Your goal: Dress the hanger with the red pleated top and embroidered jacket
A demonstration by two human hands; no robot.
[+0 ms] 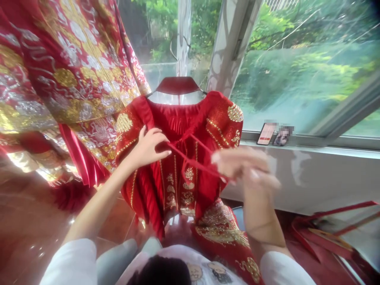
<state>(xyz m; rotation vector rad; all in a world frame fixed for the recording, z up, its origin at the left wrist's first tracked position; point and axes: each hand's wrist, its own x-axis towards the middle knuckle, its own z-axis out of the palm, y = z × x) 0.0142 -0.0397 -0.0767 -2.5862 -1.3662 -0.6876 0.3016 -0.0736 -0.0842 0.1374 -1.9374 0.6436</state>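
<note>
Seen from the head camera, looking forward and down: a red garment (pixel 179 166) with gold embroidery hangs upright from a hanger (pixel 178 70) in front of a bright window (pixel 299 87), directly between the person's two bare hands. The left hand (pixel 152 146) lies over the garment's front edge, below the shoulder on that side. Its fingers are spread apart, the thumb standing clear of the others, with red cloth beneath them. A thin red cord (pixel 194 163) starts close beside these fingertips and crosses the garment's open front to the right hand (pixel 246 166). That hand is blurred, but its fingers are bent together, clamped on the cord, and stand just beside the garment's other side. A second red strand (pixel 202 143), straight and taut, also reaches them from near the neckline.

To the left, a larger red robe (pixel 74 67) is covered in gold and silver embroidery. On the windowsill (pixel 320 149), right of the hands, a phone (pixel 266 133) leans next to a small dark object (pixel 282 137). Below the garment, toward the right, lies a red, gold-patterned cloth (pixel 221 227).
</note>
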